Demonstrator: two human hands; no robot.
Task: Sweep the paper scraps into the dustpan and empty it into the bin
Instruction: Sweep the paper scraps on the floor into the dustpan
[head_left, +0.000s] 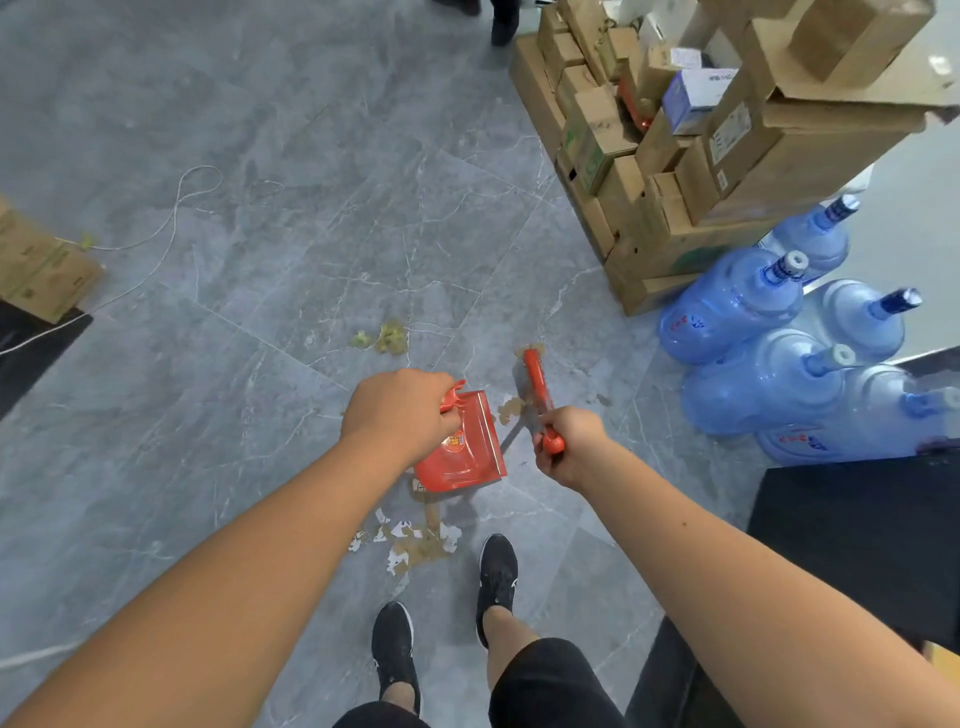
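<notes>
Roughly at the centre of the frame, the left hand (400, 415) is curled tight round the handle of a glossy red plastic dustpan (467, 457), a flat, wedge-shaped scoop with a printed label near the handle. Whether its edge touches the floor cannot be told. Just to the right, the right hand (571, 447) grips the rounded end of a slim red brush (535, 376), which points away towards the upper part of the frame, its far end low against the floor (260, 364). A few torn brown scraps (511, 408) lie between the brush and the dustpan.

The main heap of paper scraps (421, 543), ragged brown and white pieces, sits on the floor just below the dustpan, near a pair of black shoes (497, 571) at bottom centre. Above the left hand lies a small clump of crumpled greenish bits (390, 335).

The floor is smooth grey tile with pale marble-like veins. In the upper right stands a stack of brown cardboard boxes (675, 182), angular and matt, and below them, at the right edge, a cluster of translucent blue water jugs (727, 306) with ribbed bodies and capped necks. At the left edge lies a flat piece of cardboard (41, 270), and a thin pale string (176, 208) loops over the tiles beside it.
</notes>
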